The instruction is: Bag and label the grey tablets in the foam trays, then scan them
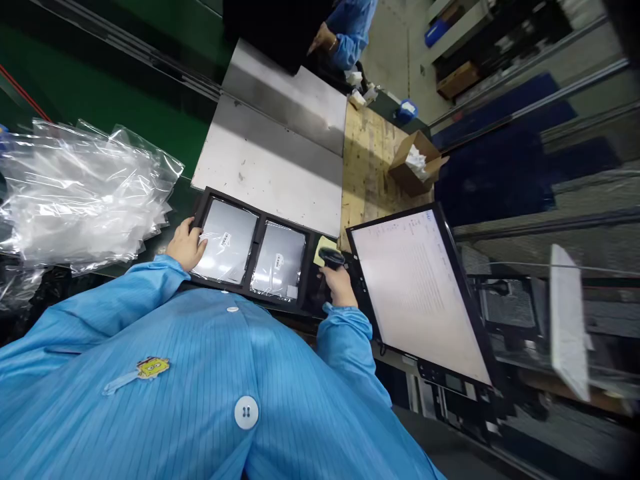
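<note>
A black tray (257,248) lies in front of me with two flat grey panels in its recesses, the left panel (227,233) and the right panel (280,250). Both are wrapped in clear film and carry a small white barcode label. My left hand (186,245) rests on the tray's left end, fingers spread, the thumb reaching toward the left panel. My right hand (340,285) is wrapped around a black handheld barcode scanner (332,257) at the tray's right end. Beside the scanner head is a yellow piece (324,248), partly hidden.
Clear plastic bags (85,193) are piled at the left. A monitor (420,293) with a lit page stands close by my right hand. Beyond the tray lies a grey board (270,157). An open cardboard box (415,163) sits at the right; another person's hand (323,39) is at the top.
</note>
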`<move>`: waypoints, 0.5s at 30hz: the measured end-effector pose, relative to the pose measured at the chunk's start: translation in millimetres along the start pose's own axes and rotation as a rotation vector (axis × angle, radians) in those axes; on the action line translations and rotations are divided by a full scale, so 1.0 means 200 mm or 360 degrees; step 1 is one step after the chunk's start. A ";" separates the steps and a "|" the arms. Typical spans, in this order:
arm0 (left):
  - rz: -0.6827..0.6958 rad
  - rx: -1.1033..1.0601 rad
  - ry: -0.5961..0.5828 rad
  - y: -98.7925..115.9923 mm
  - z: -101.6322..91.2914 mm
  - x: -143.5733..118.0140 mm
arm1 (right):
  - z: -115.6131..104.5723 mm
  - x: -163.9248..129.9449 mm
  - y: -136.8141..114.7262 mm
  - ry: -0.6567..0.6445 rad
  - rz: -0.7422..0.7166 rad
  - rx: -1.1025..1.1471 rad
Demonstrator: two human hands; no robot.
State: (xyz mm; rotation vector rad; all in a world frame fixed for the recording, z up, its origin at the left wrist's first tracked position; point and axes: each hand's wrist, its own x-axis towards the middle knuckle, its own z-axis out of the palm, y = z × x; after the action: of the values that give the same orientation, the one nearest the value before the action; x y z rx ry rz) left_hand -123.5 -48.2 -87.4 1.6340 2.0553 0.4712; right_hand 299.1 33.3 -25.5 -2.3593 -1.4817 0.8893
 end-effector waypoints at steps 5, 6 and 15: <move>-0.0004 0.0011 -0.0017 0.03 -0.04 0.01 | 0.11 -0.04 0.29 -0.0029 0.0255 -0.0153; -0.0019 0.0025 -0.0024 0.04 -0.06 0.01 | 0.16 -0.05 0.32 -0.0014 0.0246 -0.0127; -0.0127 0.0198 -0.0009 0.16 -0.18 0.05 | 0.30 0.00 0.52 0.0345 0.0103 0.0134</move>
State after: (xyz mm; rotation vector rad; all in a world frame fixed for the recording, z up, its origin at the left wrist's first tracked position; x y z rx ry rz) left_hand -118.5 -30.9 -42.0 1.6136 2.1747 0.3164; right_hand 340.2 -22.9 -123.1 -2.3674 -1.2665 0.6708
